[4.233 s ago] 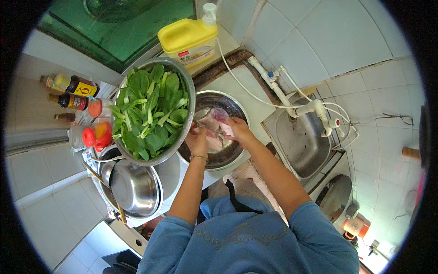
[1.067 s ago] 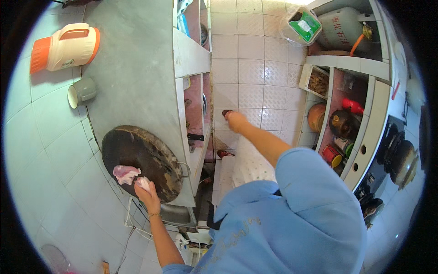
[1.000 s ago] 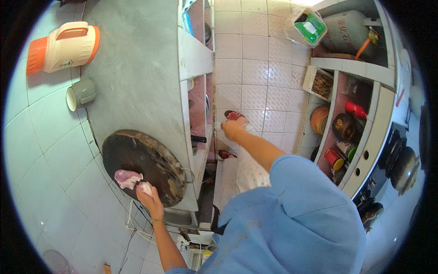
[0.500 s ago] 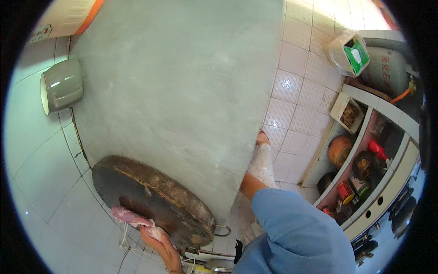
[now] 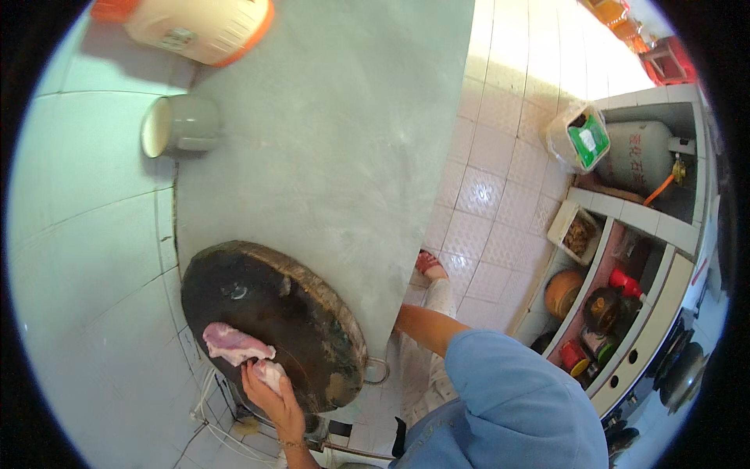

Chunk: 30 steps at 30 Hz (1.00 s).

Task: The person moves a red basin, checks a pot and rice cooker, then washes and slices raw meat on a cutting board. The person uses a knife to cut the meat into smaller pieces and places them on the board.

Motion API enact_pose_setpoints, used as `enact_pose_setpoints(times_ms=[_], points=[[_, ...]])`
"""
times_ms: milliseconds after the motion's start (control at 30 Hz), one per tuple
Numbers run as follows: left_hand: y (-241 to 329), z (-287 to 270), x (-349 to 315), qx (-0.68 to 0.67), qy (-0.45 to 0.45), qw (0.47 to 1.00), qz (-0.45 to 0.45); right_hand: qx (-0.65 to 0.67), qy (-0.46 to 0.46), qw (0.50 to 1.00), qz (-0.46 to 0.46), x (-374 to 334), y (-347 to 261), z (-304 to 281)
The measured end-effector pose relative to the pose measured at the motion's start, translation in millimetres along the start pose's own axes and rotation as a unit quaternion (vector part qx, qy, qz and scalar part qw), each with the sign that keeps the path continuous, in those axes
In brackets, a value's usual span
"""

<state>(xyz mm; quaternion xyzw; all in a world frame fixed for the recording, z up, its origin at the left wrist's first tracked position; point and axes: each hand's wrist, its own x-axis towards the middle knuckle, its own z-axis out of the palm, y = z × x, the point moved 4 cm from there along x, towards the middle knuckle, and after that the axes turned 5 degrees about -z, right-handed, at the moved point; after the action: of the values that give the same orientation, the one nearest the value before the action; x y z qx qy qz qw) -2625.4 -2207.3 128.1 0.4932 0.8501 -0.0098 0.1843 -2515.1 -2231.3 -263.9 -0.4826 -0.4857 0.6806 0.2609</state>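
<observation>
On a thick round wooden chopping block [image 5: 312, 313] lies raw pink meat [image 5: 234, 344] with a pale fatty edge. My left hand [image 5: 275, 402] is closed around the nearer, paler lump of meat [image 5: 269, 375], pressing it on the block's near left part. The two lumps touch; I cannot tell whether they are joined. A small pale wet patch [image 5: 234, 291] shows on the dark surface beyond the meat. My right forearm [image 5: 426, 328] reaches left to the counter's edge, where the hand is hidden from sight.
The block rests on a grey counter [image 5: 328, 141] against a tiled wall [image 5: 94, 258]. A grey-green mug [image 5: 191, 125] lies by the wall, near a cream and orange container [image 5: 203, 27]. To the right are a bin [image 5: 574, 137], a gas cylinder [image 5: 637, 152] and shelves with pots [image 5: 601, 309].
The view has shifted, showing more of the block's top. The meat now lies flatter on the block, with a visible division between two lumps. My left hand still grips its near end.
</observation>
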Motion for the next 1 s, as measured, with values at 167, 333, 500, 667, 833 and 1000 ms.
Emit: enact_pose_setpoints(times_ms=[167,333,500,667,833,1000], points=[[-5,1,3,-0.039,0.045,0.998,0.034,-0.443,-0.101,0.888,-0.076,-18,-64,-46],[-12,5,-1,-0.033,0.083,0.995,0.042,-0.482,-0.082,0.872,-0.014,-111,-150,-143],[-18,5,1,-0.120,0.128,0.984,0.032,-0.395,0.053,0.910,0.111,-251,-182,-253],[-55,-19,-56,-0.268,0.276,0.923,-0.003,-0.318,0.307,0.897,-0.031,-340,-232,-312],[-152,-67,-169,-0.256,0.394,0.879,-0.077,-0.061,0.379,0.897,-0.220,-279,-348,-295],[-287,-121,-272,-0.096,0.517,0.836,-0.155,0.036,0.206,0.954,-0.214,-235,-406,-131]])
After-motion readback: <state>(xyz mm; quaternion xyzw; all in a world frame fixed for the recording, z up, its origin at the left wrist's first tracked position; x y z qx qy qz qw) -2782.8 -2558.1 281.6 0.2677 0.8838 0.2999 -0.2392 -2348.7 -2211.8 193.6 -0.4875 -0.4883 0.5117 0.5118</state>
